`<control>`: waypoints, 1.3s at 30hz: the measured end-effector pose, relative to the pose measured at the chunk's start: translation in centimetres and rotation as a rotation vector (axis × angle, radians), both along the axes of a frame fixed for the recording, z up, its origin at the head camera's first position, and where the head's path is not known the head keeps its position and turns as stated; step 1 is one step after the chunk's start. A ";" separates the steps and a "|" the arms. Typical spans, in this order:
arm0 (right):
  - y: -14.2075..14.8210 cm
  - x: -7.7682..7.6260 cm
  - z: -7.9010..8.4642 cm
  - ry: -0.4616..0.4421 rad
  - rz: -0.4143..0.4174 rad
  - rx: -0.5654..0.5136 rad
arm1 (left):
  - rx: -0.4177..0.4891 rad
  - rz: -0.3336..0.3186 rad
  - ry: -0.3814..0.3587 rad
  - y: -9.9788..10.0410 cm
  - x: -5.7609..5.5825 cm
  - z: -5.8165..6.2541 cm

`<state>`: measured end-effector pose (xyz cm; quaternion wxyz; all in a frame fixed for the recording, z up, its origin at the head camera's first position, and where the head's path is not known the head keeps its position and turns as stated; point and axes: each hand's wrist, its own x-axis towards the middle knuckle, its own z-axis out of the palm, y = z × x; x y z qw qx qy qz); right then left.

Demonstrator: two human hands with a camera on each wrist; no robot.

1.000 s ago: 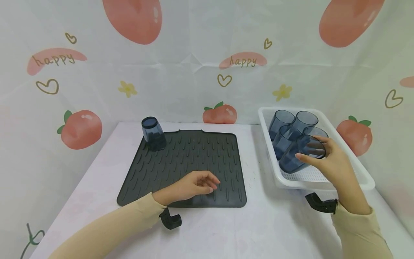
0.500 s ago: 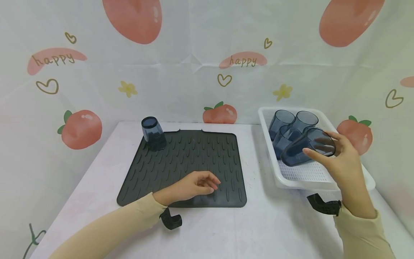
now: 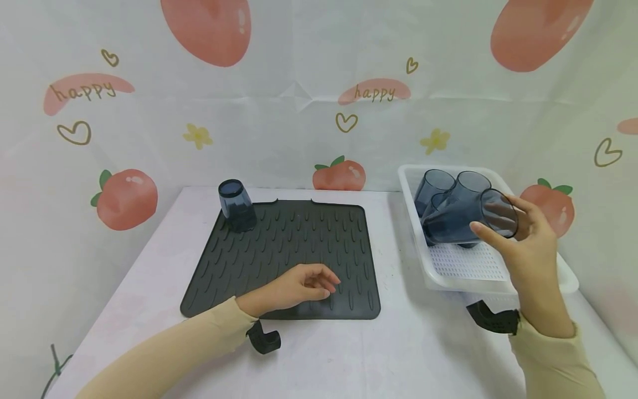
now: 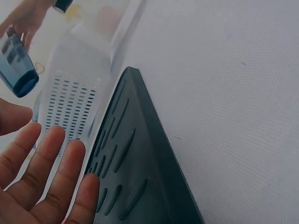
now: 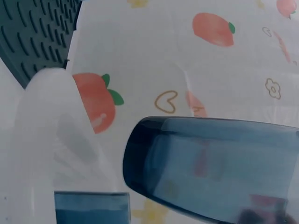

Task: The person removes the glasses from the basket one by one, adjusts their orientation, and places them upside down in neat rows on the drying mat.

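Observation:
My right hand [image 3: 530, 238] grips a blue-tinted drinking glass [image 3: 453, 223] near its rim, thumb in front and fingers behind. The glass is tipped almost level above the white basket [image 3: 540, 277], its base toward the left; in the right wrist view the same glass [image 5: 219, 168] lies sideways. Behind it, several more blue glasses [image 3: 471, 182] stand in the basket, partly covered by the held one. Over the front of the dark ribbed drying mat [image 3: 299, 238] hovers my left hand [image 3: 301, 285], fingers loosely bent and holding nothing.
One blue glass [image 3: 236, 206] stands upside down at the mat's back left corner. A printed cloth backdrop [image 3: 279, 127] rises right behind the table. The basket stands to the right of the mat, with a strip of white tabletop [image 3: 394, 249] between them.
My right hand has lifted the glass up from among the others and tipped it closer to level, base to the left. My left hand stays where it was.

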<state>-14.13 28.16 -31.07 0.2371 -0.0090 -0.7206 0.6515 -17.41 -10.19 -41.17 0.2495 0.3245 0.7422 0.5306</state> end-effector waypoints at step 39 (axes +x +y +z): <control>-7.0 -1.7 -3.4 0.111 0.257 -0.107 | 0.027 0.095 0.018 1.2 -1.6 -0.1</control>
